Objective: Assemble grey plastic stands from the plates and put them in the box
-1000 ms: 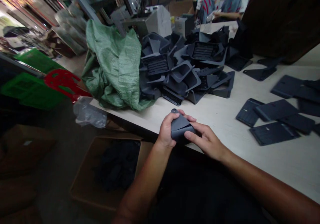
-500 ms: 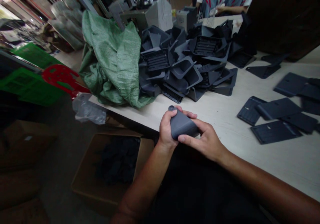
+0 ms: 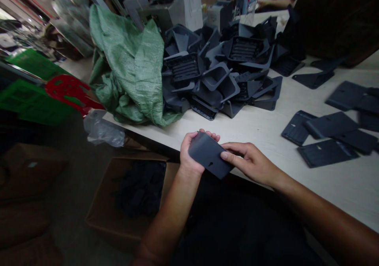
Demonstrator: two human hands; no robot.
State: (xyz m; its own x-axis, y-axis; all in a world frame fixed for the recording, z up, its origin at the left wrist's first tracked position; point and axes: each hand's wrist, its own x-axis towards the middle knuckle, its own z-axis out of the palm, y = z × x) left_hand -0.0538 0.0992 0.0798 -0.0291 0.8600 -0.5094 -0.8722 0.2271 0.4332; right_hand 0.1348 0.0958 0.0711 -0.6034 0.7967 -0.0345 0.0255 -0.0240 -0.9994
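A dark grey plastic part with a broad flat face and a small keyhole-shaped slot is held between my hands, over the table's front edge. My left hand is wrapped round its left end, with fingertips showing along the far side. At its right edge, my right hand grips with the thumb on top and the fingers behind. Beyond them lies a heap of similar dark grey parts, some angled, some ribbed. More flat pieces are spread on the table to the right.
A green woven sack slumps on the pale table at its left corner. Below stands an open cardboard box with dark pieces inside. A red chair and green crates are at left. Another person's arm shows at the back.
The plastic part has been turned over in my hands, so its broad face with the slot now faces up. My right hand has shifted slightly to the right along it.
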